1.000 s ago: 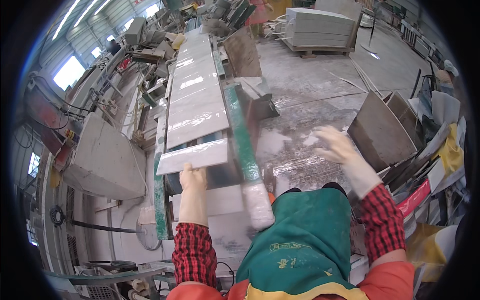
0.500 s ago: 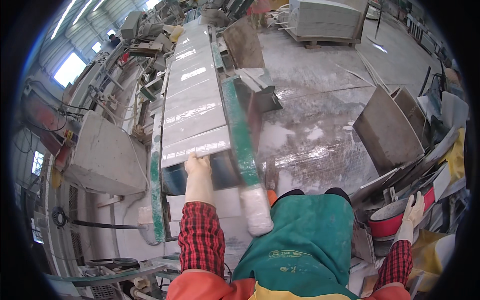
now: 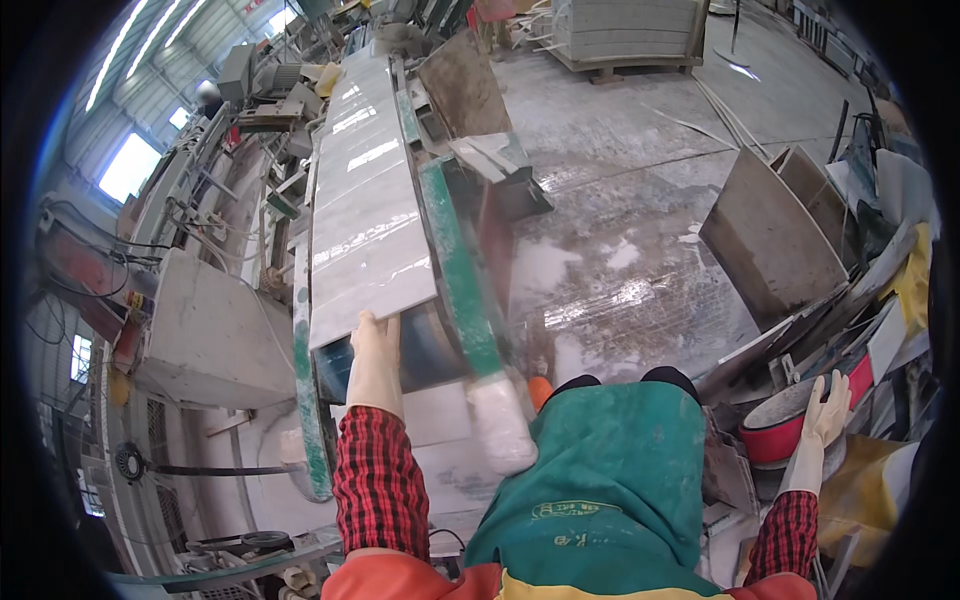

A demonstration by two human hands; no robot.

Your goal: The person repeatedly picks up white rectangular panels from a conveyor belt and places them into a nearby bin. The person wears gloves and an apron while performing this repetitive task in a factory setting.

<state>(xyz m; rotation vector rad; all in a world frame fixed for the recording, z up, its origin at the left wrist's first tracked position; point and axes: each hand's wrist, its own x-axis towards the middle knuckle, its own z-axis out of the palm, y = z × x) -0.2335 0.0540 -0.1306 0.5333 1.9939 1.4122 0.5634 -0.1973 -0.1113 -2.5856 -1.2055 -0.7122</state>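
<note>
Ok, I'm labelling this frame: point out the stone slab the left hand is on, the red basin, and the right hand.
stone slab (image 3: 370, 270), head view, its glossy top face.
red basin (image 3: 775, 440), head view, its red side wall.
right hand (image 3: 828, 410), head view, back of the gloved hand.

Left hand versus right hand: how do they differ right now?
The left hand rests on the near end of the pale stone slab on the conveyor; the right hand is out at the side over a red-rimmed basin. Left arm extends forward, right sideways. Both wear pale gloves and red plaid sleeves.
</note>
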